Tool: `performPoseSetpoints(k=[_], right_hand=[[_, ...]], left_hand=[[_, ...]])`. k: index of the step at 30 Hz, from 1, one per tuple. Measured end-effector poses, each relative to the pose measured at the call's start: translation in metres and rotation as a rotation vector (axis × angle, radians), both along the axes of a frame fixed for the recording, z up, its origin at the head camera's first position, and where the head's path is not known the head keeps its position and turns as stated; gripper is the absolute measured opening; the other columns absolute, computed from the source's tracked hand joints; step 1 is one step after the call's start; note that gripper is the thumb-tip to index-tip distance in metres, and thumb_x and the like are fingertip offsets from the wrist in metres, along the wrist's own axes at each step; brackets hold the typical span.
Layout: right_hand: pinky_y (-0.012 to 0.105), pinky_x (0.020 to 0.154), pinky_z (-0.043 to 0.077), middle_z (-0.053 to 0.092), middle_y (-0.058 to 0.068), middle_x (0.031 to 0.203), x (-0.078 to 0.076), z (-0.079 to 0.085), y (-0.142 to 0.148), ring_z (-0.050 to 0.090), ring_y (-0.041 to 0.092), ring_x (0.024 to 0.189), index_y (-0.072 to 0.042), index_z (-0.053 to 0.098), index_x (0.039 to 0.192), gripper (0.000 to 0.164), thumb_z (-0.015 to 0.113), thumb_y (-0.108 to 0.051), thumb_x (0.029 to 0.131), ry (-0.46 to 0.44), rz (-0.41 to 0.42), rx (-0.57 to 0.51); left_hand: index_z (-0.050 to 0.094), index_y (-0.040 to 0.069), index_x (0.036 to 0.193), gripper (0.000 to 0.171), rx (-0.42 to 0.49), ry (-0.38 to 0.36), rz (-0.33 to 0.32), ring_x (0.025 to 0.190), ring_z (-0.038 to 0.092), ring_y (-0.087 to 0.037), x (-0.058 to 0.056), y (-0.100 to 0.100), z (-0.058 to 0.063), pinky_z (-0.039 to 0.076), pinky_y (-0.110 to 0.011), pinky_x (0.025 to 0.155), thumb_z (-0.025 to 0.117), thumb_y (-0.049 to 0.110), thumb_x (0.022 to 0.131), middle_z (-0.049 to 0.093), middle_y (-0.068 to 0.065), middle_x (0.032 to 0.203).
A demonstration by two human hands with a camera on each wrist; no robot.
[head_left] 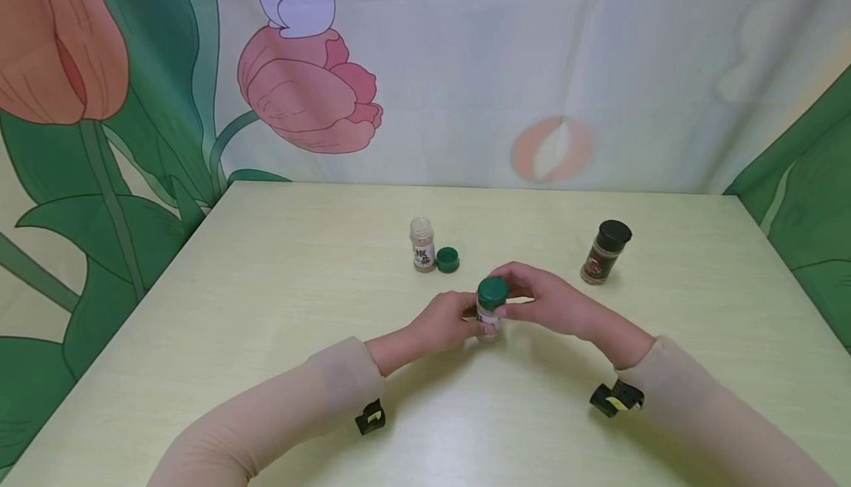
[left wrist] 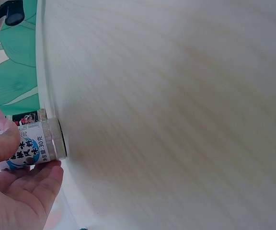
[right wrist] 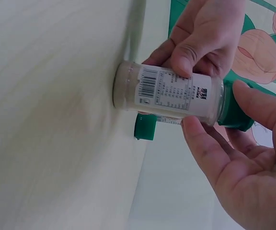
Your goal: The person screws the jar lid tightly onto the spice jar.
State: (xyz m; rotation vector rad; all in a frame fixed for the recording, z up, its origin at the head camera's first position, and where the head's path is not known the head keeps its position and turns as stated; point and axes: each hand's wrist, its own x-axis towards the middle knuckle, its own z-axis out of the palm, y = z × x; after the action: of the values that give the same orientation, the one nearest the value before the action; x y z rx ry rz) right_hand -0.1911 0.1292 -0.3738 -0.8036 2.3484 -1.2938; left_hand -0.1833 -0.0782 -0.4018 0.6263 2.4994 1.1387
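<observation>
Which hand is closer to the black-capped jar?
The right hand: it is at the green-capped jar, nearer the person and left of the black-capped jar. The left hand is farther left.

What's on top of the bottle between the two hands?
A green cap sits on that bottle. The cap covers the bottle's opening, so what's underneath can't be seen.

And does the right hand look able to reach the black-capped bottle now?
Probably yes: nothing stands between the right hand and the black-capped bottle, though that hand grips a green cap.
</observation>
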Motion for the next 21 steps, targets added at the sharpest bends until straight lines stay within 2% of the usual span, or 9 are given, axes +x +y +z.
performPoseSetpoints(k=[8, 12, 16, 21], right_hand=[[0.058, 0.108, 0.051, 0.066, 0.021, 0.129, 0.006, -0.007, -0.004, 0.062, 0.041, 0.127, 0.001, 0.055, 0.129, 0.039, 0.071, -0.011, 0.096, 0.019, -0.095, -0.021], [0.059, 0.108, 0.051, 0.066, 0.02, 0.129, 0.006, -0.008, -0.004, 0.062, 0.04, 0.126, 0.001, 0.054, 0.128, 0.04, 0.073, -0.012, 0.095, 0.023, -0.104, -0.02], [0.061, 0.111, 0.047, 0.063, 0.021, 0.134, 0.003, -0.005, -0.001, 0.059, 0.042, 0.131, 0.002, 0.051, 0.134, 0.046, 0.072, -0.012, 0.096, 0.002, -0.047, -0.011], [0.061, 0.117, 0.041, 0.055, 0.024, 0.146, -0.003, 0.001, 0.006, 0.05, 0.046, 0.141, 0.001, 0.041, 0.147, 0.056, 0.067, -0.013, 0.1, -0.007, 0.093, 0.052]], left_hand=[[0.072, 0.001, 0.117, 0.025, 0.002, 0.003, 0.003, 0.128, 0.066, -0.031, 0.0, 0.0, -0.001, 0.05, -0.045, 0.113, 0.073, 0.014, 0.095, 0.074, -0.015, 0.125], [0.071, 0.001, 0.117, 0.025, 0.009, 0.003, -0.002, 0.129, 0.066, -0.031, -0.001, 0.0, -0.001, 0.05, -0.045, 0.114, 0.073, 0.014, 0.095, 0.074, -0.015, 0.126], [0.071, 0.001, 0.118, 0.026, 0.005, 0.01, -0.004, 0.128, 0.066, -0.031, 0.0, 0.0, -0.001, 0.05, -0.045, 0.113, 0.073, 0.015, 0.095, 0.075, -0.015, 0.125], [0.07, 0.0, 0.12, 0.029, -0.003, 0.006, -0.001, 0.128, 0.066, -0.031, -0.001, 0.001, -0.001, 0.05, -0.046, 0.113, 0.073, 0.014, 0.095, 0.074, -0.017, 0.126]])
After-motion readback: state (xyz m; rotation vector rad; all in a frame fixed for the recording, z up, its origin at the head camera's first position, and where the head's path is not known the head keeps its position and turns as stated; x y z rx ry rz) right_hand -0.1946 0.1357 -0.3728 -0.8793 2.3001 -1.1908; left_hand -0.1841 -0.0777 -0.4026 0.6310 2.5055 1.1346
